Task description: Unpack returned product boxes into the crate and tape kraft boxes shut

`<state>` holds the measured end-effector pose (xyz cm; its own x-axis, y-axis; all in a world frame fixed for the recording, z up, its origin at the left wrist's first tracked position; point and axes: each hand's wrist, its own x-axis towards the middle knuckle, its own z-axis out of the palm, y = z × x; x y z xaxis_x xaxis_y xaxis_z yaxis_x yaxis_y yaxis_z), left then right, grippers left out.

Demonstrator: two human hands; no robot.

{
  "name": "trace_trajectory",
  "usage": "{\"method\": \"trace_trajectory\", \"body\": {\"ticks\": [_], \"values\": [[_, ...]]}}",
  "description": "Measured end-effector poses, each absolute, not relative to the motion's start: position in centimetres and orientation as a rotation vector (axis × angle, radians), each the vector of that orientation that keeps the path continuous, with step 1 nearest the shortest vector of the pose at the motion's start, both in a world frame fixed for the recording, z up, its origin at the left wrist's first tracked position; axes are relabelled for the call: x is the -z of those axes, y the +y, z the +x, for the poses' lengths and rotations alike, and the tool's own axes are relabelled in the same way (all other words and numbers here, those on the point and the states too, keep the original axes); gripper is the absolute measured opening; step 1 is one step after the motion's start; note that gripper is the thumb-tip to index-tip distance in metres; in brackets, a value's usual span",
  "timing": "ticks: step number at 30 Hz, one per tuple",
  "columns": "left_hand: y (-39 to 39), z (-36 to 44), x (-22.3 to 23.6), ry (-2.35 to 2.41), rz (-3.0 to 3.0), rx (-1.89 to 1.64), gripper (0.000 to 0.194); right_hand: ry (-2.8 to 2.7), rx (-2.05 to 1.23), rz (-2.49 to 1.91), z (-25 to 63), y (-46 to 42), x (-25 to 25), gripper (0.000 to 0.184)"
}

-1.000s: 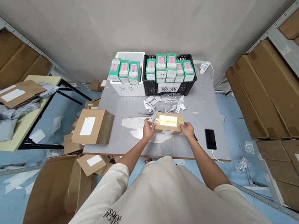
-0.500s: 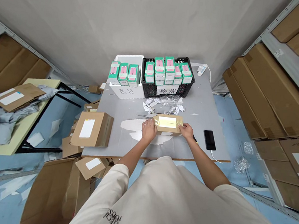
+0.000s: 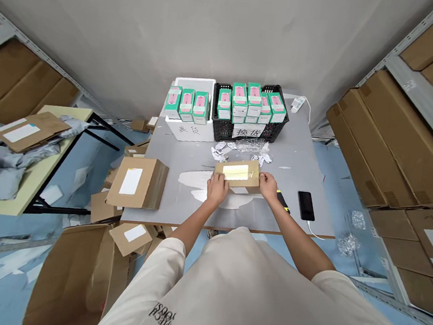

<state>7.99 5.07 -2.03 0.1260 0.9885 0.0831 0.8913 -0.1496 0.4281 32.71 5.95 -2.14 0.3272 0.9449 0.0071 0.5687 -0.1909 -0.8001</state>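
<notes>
A small cardboard box [image 3: 254, 173] with a white label and clear tape on top is in front of me over the grey table [image 3: 185, 161]. My left hand [image 3: 217, 187] is closed on its near left side, with fingers against the cardboard. At the right end, my right hand [image 3: 267, 185] pinches the box's edge. The box sits slightly askew, its right end a little farther from me. Beside my right hand lies a yellow and black utility knife [image 3: 283, 201]. Beyond the box are crumpled papers [image 3: 221, 151] and clear plastic wrap [image 3: 249, 146].
A black crate [image 3: 223, 129] and a white foam bin [image 3: 191, 132] hold green-and-pink boxes at the back. A larger carton [image 3: 138, 182] stands left. A phone [image 3: 306, 205] with a cable lies right. An open carton [image 3: 70, 276] is on the floor, left.
The small box has shifted left and slightly away from me, turning askew, with both hands still on it. More of the utility knife now shows. The whole view has shifted slightly.
</notes>
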Motion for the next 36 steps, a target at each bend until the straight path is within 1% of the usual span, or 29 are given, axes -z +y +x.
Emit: {"method": "trace_trajectory", "body": {"ticks": [2, 4, 6, 7, 9, 10, 12, 15, 18, 22, 27, 31, 33, 36], "values": [[5.1, 7.5, 1.0, 1.809, 2.071, -0.635, 0.03, -1.443, -0.706, -1.698, 30.8, 6.5, 1.1, 0.041], [5.0, 7.2, -0.3, 1.672, 2.101, -0.765, 0.037, -1.528, -0.738, -1.604, 28.6, 6.9, 0.3, 0.039], [4.8, 6.9, -1.6, 1.622, 2.112, -0.846, 0.046, -1.536, -0.696, -1.669, 26.6, 7.2, -0.3, 0.041], [4.7, 6.7, -2.1, 1.624, 2.111, -0.866, 0.048, -1.514, -0.66, -1.742, 25.7, 7.2, -0.5, 0.046], [4.5, 5.9, -2.7, 1.647, 2.104, -0.883, 0.049, -1.448, -0.619, -1.89, 24.3, 7.3, -0.6, 0.057], [4.4, 5.3, -2.7, 1.662, 2.097, -0.884, 0.048, -1.419, -0.634, -1.936, 23.8, 7.3, -0.6, 0.059], [4.2, 4.0, -2.5, 1.698, 2.073, -0.893, 0.044, -1.389, -0.752, -1.927, 23.1, 7.2, -0.4, 0.055], [3.8, 2.2, -1.8, 1.775, 1.99, -0.952, 0.042, -1.396, -0.953, -1.763, 22.2, 7.1, -0.1, 0.047], [3.7, 1.4, -1.3, 1.804, 1.913, -1.009, 0.043, -1.409, -0.956, -1.7, 21.7, 6.7, -0.3, 0.043], [3.9, 2.8, -1.3, 1.72, 1.897, -1.007, 0.045, -1.428, -0.859, -1.722, 23.4, 5.8, -1.4, 0.038], [4.3, 7.2, -1.5, 1.581, 1.9, -0.965, 0.045, -1.399, -0.717, -1.821, 28.4, 4.9, -2.7, 0.033], [4.5, 10.5, -0.9, 1.496, 1.915, -0.941, 0.045, -1.361, -0.674, -1.904, 32.0, 4.1, -2.7, 0.031], [4.5, 11.6, -0.3, 1.469, 1.906, -0.887, 0.044, -1.342, -0.679, -1.93, 33.3, 3.6, -2.1, 0.034], [4.2, 12.5, 0.3, 1.468, 1.939, -0.823, 0.044, -1.246, -0.715, -1.921, 34.6, 3.0, -0.7, 0.044]]}}
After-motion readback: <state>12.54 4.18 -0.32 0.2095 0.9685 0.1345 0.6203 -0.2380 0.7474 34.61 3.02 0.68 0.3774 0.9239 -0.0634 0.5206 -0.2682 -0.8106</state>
